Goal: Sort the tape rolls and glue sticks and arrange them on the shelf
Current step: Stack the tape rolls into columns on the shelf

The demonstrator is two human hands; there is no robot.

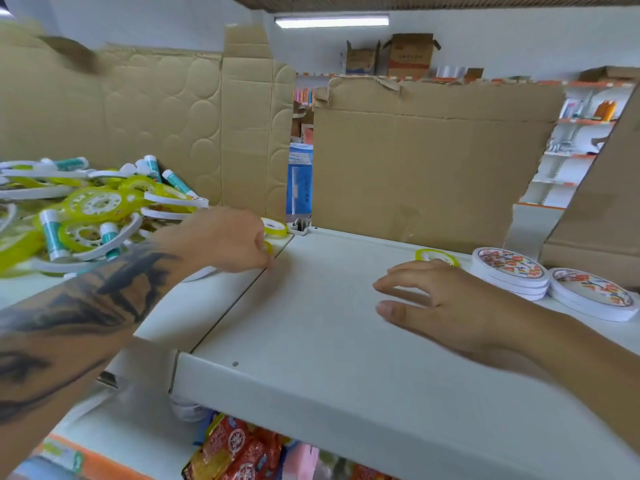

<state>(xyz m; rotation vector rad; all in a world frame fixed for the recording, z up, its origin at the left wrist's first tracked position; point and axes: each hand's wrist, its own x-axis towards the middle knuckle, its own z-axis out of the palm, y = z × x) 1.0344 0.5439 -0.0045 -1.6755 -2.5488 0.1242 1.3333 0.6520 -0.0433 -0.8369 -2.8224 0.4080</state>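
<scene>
Where the shelf point(346, 323) seam runs, the left hand point(225, 240) pinches a mostly hidden yellow tape roll point(267, 247); the right hand point(446, 299), fingers spread, partly covers another roll point(437, 256).

The left hand point(227, 239) covers most of the little yellow tape roll point(267, 247) it's on, the mixed pile point(86, 209) runs off the left edge, and the red packets point(239, 448) below get cropped too.

Bright, even light from a long white ceiling tube lamp point(331, 21); soft shadows, motion blur, edges bowed by wide-angle distortion.
</scene>
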